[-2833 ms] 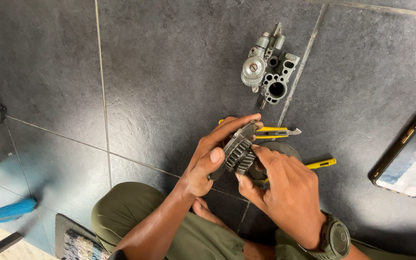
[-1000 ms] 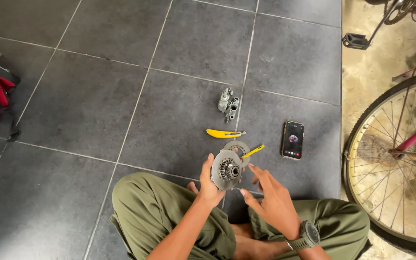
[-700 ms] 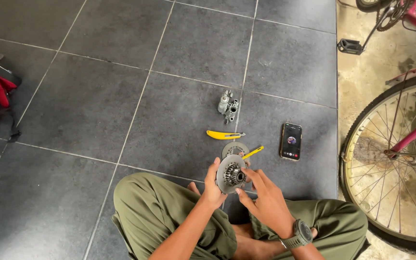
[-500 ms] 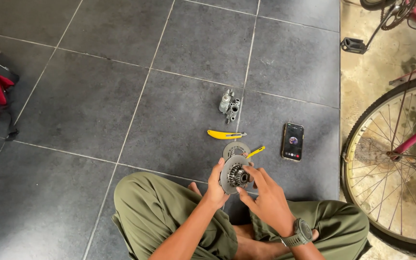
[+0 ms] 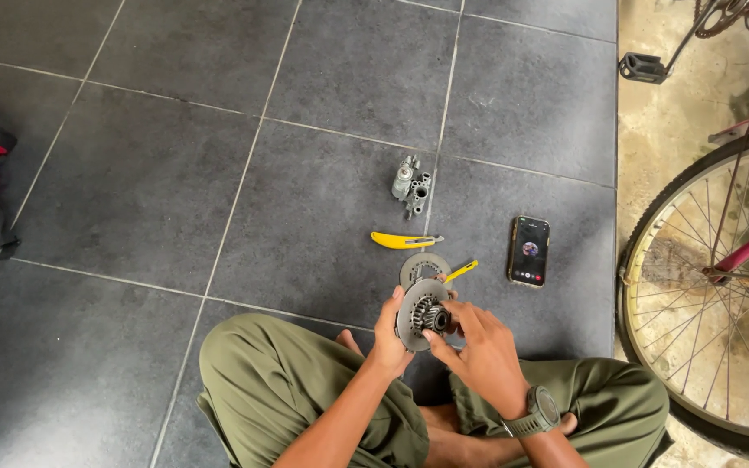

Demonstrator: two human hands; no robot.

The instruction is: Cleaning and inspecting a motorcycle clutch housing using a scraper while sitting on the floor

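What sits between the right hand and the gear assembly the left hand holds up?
Nothing visible. The left hand holds the round gear assembly by its rim, and the right hand already has its fingertips on the toothed hub. The loose disc lies on the floor beyond them.

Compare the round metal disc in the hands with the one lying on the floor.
The held disc is tilted up between the left hand and right hand; the floor disc lies flat on the tile. The held disc carries a toothed gear hub at its centre; the floor disc looks bare. Both are round grey metal.
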